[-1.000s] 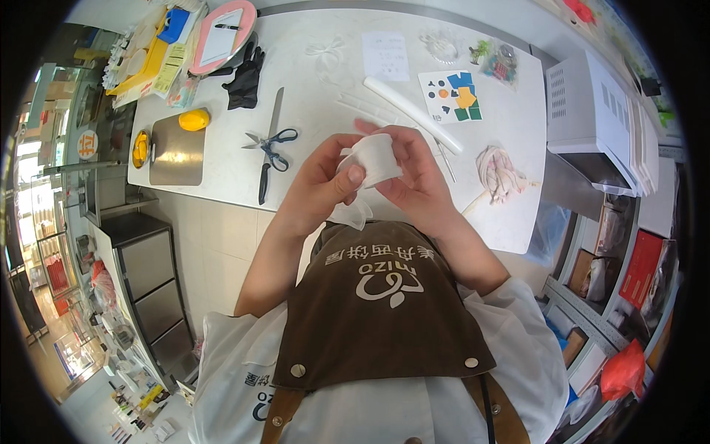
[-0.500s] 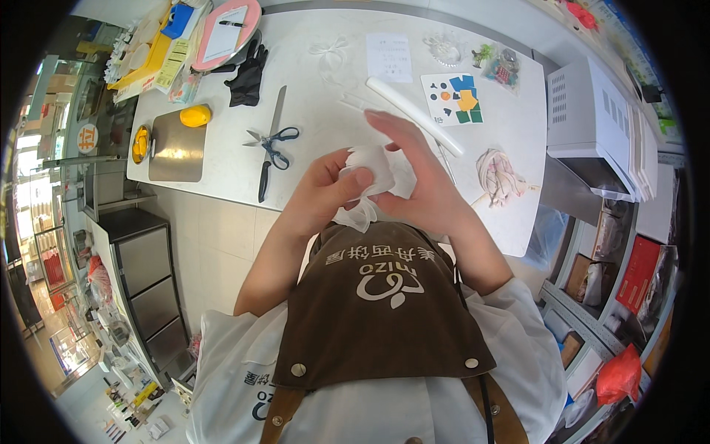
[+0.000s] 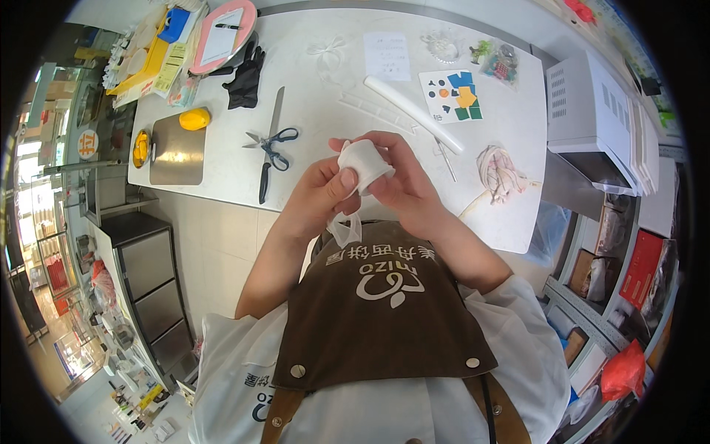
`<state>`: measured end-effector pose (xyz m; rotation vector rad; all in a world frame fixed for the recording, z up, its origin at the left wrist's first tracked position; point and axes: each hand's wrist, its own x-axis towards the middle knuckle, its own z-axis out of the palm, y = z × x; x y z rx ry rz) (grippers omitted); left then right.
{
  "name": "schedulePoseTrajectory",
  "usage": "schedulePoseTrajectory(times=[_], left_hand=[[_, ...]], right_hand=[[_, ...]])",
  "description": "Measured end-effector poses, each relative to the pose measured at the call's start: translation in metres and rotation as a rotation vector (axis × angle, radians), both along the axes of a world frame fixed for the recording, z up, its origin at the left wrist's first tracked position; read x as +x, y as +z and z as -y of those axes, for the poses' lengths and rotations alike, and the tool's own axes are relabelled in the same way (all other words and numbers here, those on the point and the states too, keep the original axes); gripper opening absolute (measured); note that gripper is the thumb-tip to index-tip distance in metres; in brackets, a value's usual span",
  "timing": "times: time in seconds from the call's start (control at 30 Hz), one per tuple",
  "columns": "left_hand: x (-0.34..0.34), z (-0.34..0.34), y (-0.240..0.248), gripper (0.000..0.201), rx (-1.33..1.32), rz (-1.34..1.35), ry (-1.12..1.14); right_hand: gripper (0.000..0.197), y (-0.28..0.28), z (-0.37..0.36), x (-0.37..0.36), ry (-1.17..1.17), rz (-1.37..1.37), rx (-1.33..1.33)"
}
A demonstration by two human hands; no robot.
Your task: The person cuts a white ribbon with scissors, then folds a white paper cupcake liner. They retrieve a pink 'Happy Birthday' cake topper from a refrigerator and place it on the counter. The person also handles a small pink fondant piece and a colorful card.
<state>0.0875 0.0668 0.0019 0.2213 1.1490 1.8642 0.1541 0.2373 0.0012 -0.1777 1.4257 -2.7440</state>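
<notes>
Just above my apron I hold a roll of white sheer ribbon [image 3: 362, 164] between both hands. My left hand [image 3: 324, 189] grips its left side, the thumb pressed on the wound layers. My right hand [image 3: 405, 177] is closed round the right side, its fingers curled behind the roll and its thumb low on it. A loose ribbon tail [image 3: 346, 230] hangs below my left hand in front of the apron. Past my hands, on the white table, a length of clear strip [image 3: 377, 112] lies beside a white rolled tube [image 3: 414, 116].
Scissors [image 3: 274, 146] and a long knife [image 3: 276, 111] lie left of my hands. Farther left are a yellow fruit [image 3: 194, 118] on a cutting board [image 3: 177, 159] and black gloves [image 3: 245, 78]. On the right are a crumpled cloth [image 3: 497, 174] and a white microwave-like appliance [image 3: 584, 111].
My right hand has come in from beside the roll and closed on it. The ribbon, loose and bunched before, now sits as a neater roll, its tail hanging lower.
</notes>
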Motion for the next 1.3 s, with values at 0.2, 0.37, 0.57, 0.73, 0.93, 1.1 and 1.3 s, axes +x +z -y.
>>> schedulePoseTrajectory(times=[0.2, 0.37, 0.57, 0.73, 0.93, 1.1, 1.3], left_hand=[[-0.004, -0.003, 0.008, 0.045, -0.181, -0.112, 0.056], [-0.012, 0.006, 0.009, 0.04, -0.344, -0.229, -0.07], [-0.015, 0.01, 0.015, 0.033, -0.12, -0.166, -0.172], [-0.009, 0.002, -0.002, 0.032, -0.066, -0.217, -0.044], [0.002, -0.016, 0.007, 0.029, -0.052, 0.046, 0.142], [-0.001, -0.013, -0.004, 0.022, 0.026, 0.089, 0.279], [-0.005, -0.008, -0.002, 0.019, -0.066, -0.059, 0.211]], right_hand=[[0.06, 0.026, -0.023, -0.006, -0.135, -0.212, 0.795], [0.055, 0.032, -0.038, -0.011, -0.026, -0.303, 1.049], [0.051, 0.005, -0.029, -0.005, -0.033, -0.151, 0.334], [0.054, -0.002, -0.014, -0.006, -0.059, -0.087, 0.015], [0.048, -0.005, -0.005, -0.004, -0.107, 0.004, 0.024], [0.055, 0.001, -0.03, -0.01, -0.16, -0.16, 0.681], [0.056, 0.026, -0.035, -0.011, -0.098, -0.264, 0.997]])
